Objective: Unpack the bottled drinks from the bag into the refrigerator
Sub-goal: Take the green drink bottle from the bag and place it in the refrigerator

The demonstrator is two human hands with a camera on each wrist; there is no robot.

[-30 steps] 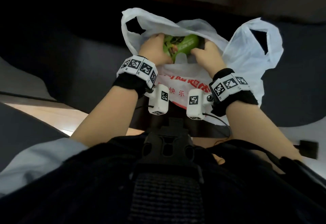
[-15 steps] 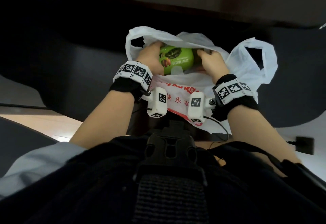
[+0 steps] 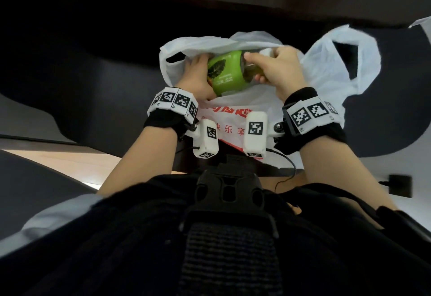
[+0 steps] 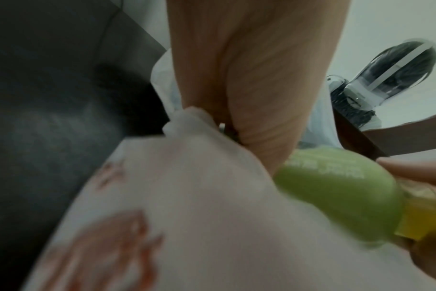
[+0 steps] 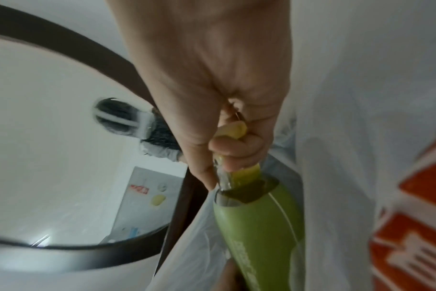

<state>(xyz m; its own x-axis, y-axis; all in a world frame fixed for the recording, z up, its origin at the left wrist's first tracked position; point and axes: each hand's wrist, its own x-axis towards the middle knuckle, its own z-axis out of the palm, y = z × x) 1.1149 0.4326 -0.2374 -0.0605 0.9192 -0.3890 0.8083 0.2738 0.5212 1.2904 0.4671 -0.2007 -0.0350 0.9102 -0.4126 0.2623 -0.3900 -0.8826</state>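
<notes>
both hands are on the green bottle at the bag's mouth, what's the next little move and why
Probably lift the green bottle up and clear of the white bag. The right hand grips its neck end and the left hand holds its base, yet the bottle's lower side sits behind the bag's front edge, so it isn't free to carry to the refrigerator, which the head view doesn't show.

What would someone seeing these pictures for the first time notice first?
The bright green bottle at the centre of the head view, lying sideways at the mouth of the white bag. Both hands are on it: the right hand has its grip round the neck end, and the left hand cups the other end. Next, the red print on the bag's front, just below the bottle.
</notes>
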